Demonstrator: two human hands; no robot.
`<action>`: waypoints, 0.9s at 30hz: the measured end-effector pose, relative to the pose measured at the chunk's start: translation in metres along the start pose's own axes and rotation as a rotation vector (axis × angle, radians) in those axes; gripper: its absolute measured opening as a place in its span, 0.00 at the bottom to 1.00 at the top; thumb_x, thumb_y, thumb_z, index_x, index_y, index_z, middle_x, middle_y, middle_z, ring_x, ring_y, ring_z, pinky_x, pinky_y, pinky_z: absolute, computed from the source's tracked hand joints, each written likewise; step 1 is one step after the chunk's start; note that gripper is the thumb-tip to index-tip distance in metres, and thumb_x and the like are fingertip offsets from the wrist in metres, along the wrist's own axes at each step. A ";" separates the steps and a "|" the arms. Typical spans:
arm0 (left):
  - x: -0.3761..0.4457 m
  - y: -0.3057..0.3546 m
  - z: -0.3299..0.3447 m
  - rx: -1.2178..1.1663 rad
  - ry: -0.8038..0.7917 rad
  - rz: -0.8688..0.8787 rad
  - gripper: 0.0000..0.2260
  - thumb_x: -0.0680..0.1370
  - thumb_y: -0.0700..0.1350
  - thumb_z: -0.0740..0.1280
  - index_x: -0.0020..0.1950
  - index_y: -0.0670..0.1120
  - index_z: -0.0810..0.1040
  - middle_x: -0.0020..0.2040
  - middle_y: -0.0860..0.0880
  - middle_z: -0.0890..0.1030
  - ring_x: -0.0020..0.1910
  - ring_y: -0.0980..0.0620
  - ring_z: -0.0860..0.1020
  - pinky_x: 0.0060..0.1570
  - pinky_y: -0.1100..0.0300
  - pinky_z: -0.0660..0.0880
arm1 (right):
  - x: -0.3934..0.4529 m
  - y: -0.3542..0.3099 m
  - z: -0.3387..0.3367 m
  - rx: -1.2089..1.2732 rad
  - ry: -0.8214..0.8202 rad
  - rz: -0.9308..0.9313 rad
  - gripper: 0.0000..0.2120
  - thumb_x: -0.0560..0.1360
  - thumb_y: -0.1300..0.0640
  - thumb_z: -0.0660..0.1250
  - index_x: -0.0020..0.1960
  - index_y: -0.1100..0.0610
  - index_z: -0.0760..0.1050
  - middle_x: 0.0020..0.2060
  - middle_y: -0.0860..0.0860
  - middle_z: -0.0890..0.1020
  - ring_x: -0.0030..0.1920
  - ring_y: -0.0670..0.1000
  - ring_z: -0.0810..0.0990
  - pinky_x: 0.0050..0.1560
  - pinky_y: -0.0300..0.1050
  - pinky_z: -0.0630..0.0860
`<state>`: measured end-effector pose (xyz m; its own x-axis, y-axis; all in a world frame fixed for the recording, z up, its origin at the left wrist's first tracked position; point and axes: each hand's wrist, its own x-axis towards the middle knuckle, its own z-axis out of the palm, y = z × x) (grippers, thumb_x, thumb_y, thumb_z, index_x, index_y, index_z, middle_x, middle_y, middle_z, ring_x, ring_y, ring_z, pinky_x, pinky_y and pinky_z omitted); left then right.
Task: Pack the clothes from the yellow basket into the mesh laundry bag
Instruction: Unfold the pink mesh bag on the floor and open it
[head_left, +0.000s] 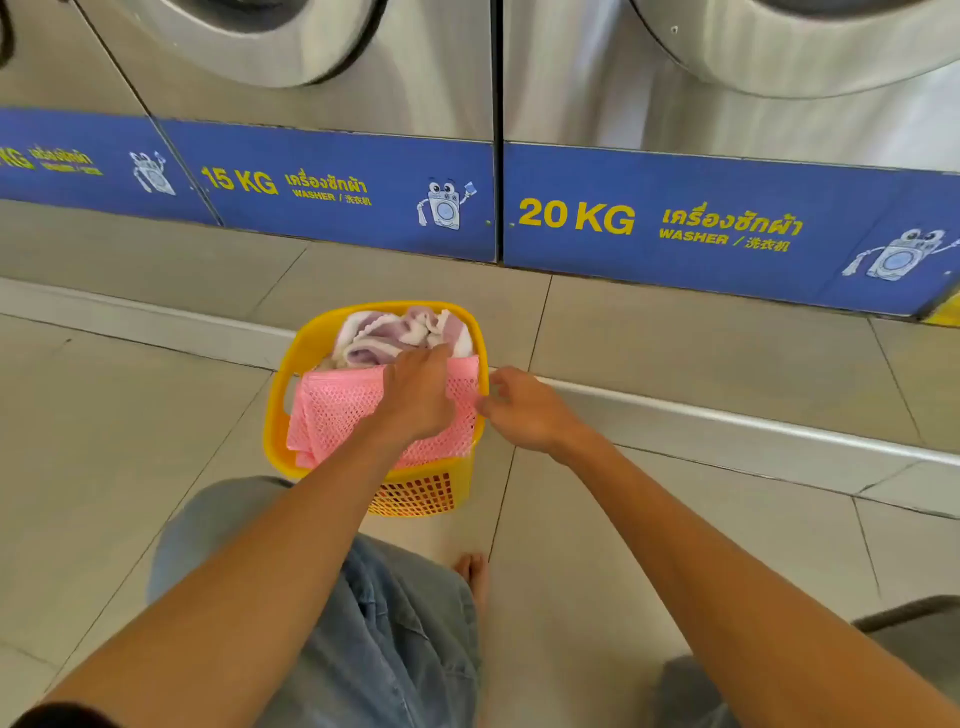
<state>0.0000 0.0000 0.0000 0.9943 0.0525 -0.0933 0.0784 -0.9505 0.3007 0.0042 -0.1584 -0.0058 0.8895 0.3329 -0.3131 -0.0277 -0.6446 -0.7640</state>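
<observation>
A yellow plastic basket (291, 395) stands on the tiled floor in front of me. A pink mesh laundry bag (332, 410) lies draped over its near half. Behind the bag, white and lilac striped clothes (384, 332) fill the far half. My left hand (415, 400) rests on top of the bag, fingers curled over its upper edge beside the clothes. My right hand (524, 410) is at the basket's right rim, pinching the bag's right edge between thumb and fingers.
Steel washing machines (322, 187) with blue bands marked 15 KG and 20 KG stand on a raised step (727, 415) just behind the basket. My knees in blue jeans (395, 623) and a bare foot (472, 571) are below the basket.
</observation>
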 end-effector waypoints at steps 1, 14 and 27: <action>-0.002 -0.005 0.000 0.047 -0.033 -0.024 0.31 0.71 0.36 0.68 0.73 0.46 0.65 0.66 0.41 0.72 0.67 0.37 0.68 0.60 0.41 0.70 | -0.001 -0.002 0.007 0.022 -0.003 0.013 0.24 0.81 0.50 0.66 0.75 0.56 0.71 0.69 0.55 0.79 0.66 0.58 0.79 0.57 0.48 0.73; 0.000 -0.010 0.001 0.044 0.152 0.081 0.12 0.75 0.49 0.69 0.57 0.51 0.78 0.55 0.47 0.81 0.60 0.40 0.74 0.62 0.43 0.63 | 0.004 0.003 0.025 0.205 0.094 0.051 0.19 0.75 0.58 0.72 0.66 0.54 0.77 0.56 0.52 0.85 0.58 0.56 0.84 0.61 0.55 0.81; 0.000 0.085 -0.013 -0.400 0.020 0.407 0.14 0.73 0.57 0.72 0.55 0.53 0.78 0.49 0.53 0.81 0.46 0.53 0.78 0.41 0.59 0.75 | -0.047 0.060 -0.054 0.881 0.213 0.110 0.19 0.75 0.67 0.66 0.65 0.59 0.78 0.51 0.56 0.86 0.53 0.58 0.84 0.56 0.56 0.81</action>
<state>0.0072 -0.0769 0.0380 0.9509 -0.2842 0.1224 -0.2939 -0.7054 0.6450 -0.0144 -0.2498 -0.0070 0.9240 0.1102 -0.3662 -0.3783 0.1228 -0.9175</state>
